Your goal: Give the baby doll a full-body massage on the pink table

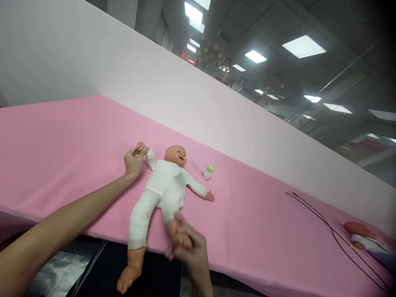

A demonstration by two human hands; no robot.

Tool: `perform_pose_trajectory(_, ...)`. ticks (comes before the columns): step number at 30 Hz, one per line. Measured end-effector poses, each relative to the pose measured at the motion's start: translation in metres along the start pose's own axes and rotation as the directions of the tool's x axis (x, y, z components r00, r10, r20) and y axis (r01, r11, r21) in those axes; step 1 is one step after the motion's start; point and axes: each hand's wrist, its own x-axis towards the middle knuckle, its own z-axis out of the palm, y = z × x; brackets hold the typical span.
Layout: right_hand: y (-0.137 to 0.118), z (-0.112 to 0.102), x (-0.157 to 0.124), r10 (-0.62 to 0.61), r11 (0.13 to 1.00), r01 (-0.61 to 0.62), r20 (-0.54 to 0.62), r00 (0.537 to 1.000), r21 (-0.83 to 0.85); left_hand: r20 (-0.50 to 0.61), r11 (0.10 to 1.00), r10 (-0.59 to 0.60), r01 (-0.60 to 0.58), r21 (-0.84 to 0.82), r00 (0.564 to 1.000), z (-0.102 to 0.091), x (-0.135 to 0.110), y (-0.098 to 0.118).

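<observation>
A baby doll (163,185) in a white bodysuit lies on its back on the pink table (62,140), head away from me, one bare leg hanging over the near edge. My left hand (134,161) is closed around the doll's raised hand at its left side. Fingers of my right hand (185,243) wrap round the doll's other leg at the table's near edge; this hand is blurred. A small baby bottle with a green cap (207,172) lies just right of the doll's head.
A pale pink backdrop wall (192,95) rises behind the table. A thin black cable (334,231) runs across the right part of the cloth. A second doll (363,237) lies at the far right edge.
</observation>
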Motion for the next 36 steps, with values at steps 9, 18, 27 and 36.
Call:
perform_pose_trajectory(9, -0.002, 0.001, -0.018, 0.075, 0.997, -0.075, -0.016, 0.997, -0.026, 0.314, 0.979, 0.199, -0.202, -0.026, 0.928, 0.004, -0.023, 0.011)
perform_pose_trajectory(18, -0.025, 0.025, 0.059, 0.01, 0.993, -0.027, -0.14, 0.99, -0.119, 0.459, 0.985, 0.164, -0.169, -0.032, 0.873, 0.004, -0.024, 0.007)
perform_pose_trajectory(27, 0.039, -0.035, -0.055, -0.041, 0.975, 0.066, 0.123, 0.992, -0.212, -0.047, 0.997, -0.079, 0.078, -0.018, 0.996, 0.001, 0.02, -0.016)
perform_pose_trajectory(36, -0.03, 0.006, 0.037, -0.007, 0.986, -0.023, -0.185, 0.983, -0.163, 0.596, 0.951, 0.263, -0.309, -0.027, 0.759, 0.003, -0.029, 0.018)
